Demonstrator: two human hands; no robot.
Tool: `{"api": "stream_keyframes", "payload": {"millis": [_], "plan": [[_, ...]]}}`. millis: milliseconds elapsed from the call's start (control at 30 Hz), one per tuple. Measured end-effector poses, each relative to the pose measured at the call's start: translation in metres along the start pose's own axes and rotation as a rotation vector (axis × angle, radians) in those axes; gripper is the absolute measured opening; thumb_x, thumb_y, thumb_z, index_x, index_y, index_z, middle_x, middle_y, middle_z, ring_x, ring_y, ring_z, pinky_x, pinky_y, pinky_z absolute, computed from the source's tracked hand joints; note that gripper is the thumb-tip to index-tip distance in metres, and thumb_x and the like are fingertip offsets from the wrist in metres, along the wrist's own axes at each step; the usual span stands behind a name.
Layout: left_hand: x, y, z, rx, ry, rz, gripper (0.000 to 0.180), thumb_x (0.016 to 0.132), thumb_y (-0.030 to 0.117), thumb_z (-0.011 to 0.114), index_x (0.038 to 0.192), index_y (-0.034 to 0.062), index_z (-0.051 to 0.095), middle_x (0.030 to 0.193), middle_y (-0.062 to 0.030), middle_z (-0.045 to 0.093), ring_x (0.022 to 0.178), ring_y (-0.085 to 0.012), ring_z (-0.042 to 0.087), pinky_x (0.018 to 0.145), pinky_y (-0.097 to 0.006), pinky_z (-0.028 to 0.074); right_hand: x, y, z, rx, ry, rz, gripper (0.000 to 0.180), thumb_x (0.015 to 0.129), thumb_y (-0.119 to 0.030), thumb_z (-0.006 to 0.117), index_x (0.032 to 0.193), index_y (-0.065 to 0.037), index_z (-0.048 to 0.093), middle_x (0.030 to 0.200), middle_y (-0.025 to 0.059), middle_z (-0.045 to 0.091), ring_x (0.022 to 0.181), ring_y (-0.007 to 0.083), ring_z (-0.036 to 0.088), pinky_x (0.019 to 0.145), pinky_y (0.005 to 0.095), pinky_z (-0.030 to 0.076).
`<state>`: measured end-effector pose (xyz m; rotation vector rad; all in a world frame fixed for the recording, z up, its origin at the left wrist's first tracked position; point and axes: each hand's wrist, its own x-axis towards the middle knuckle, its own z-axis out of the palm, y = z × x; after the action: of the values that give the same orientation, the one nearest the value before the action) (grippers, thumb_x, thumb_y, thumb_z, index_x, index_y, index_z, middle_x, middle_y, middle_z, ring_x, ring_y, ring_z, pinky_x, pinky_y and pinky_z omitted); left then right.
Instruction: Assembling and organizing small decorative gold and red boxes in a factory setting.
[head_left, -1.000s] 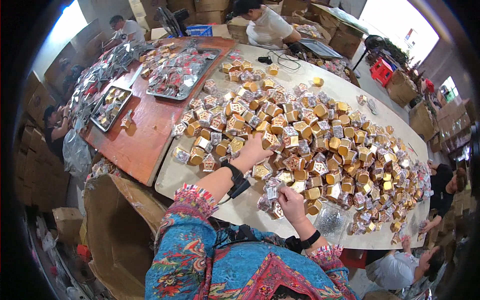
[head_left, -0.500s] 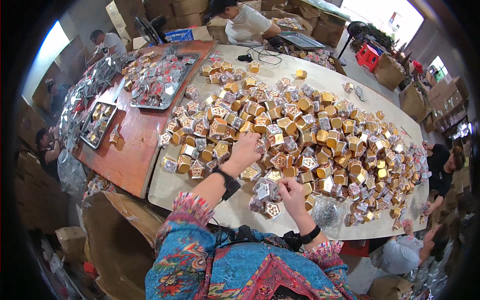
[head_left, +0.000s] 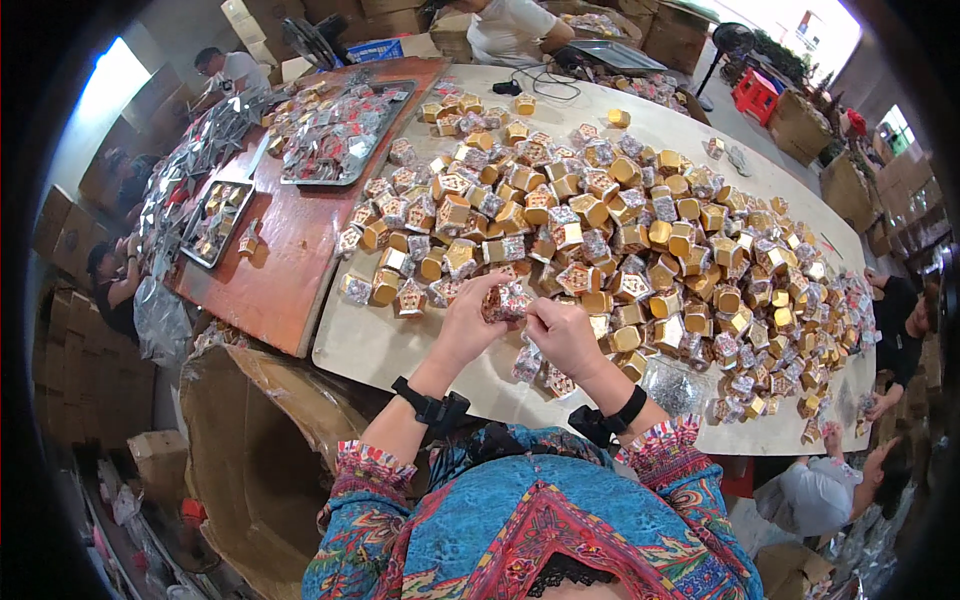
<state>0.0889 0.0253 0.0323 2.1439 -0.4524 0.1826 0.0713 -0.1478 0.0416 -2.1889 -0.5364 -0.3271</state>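
Your left hand [head_left: 468,322] and right hand [head_left: 562,338] close around the small foil-wrapped box [head_left: 508,300], so you see only its top between the fingers; whether it is open or sealed cannot be told. The clear wrapper [head_left: 527,362] hanging under your right hand is too blurred to make out its shape. On the far left, the contents of the metal trays [head_left: 215,222] are too small to identify. The dark fisheye rim cuts off the seated person at the left edge [head_left: 112,285] and the person at the right edge [head_left: 900,320]. The worker at the far end [head_left: 510,28] is cropped at the top edge. The table's near right corner [head_left: 800,440] hides behind another person's shoulder.
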Motion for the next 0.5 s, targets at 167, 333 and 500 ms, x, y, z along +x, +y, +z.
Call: {"api": "stream_keyframes", "payload": {"millis": [167, 333, 500], "plan": [[-0.013, 0.006, -0.004, -0.028, 0.033, -0.004, 0.059, 0.056, 0.007, 0.075, 0.111, 0.0083, 0.053, 0.107, -0.0115, 0.056, 0.103, -0.0292, 0.05, 0.09, -0.037, 0.04, -0.008, -0.007, 0.002, -0.048, -0.015, -0.039, 0.009, 0.074, -0.01, 0.057, 0.072, -0.003, 0.052, 0.064, 0.0152, 0.056, 0.058, 0.0323, 0.057, 0.054, 0.0402, 0.046], [-0.022, 0.004, -0.003, -0.114, 0.075, -0.066, 0.06, 0.055, 0.007, 0.077, 0.11, 0.0076, 0.053, 0.106, -0.0111, 0.056, 0.102, -0.0297, 0.05, 0.088, -0.036, 0.04, -0.017, -0.007, 0.003, 0.031, -0.004, -0.003, 0.006, 0.074, -0.009, 0.057, 0.076, -0.004, 0.054, 0.065, 0.0143, 0.057, 0.059, 0.0311, 0.057, 0.054, 0.0393, 0.046], [-0.021, 0.01, -0.001, -0.078, 0.086, -0.037, 0.059, 0.057, 0.004, 0.076, 0.11, 0.0056, 0.052, 0.106, -0.011, 0.055, 0.102, -0.0269, 0.051, 0.088, -0.035, 0.041, -0.023, -0.007, 0.001, 0.046, 0.024, 0.01, 0.006, 0.073, -0.007, 0.058, 0.078, -0.003, 0.057, 0.066, 0.0141, 0.056, 0.058, 0.0296, 0.058, 0.053, 0.035, 0.046]]}}
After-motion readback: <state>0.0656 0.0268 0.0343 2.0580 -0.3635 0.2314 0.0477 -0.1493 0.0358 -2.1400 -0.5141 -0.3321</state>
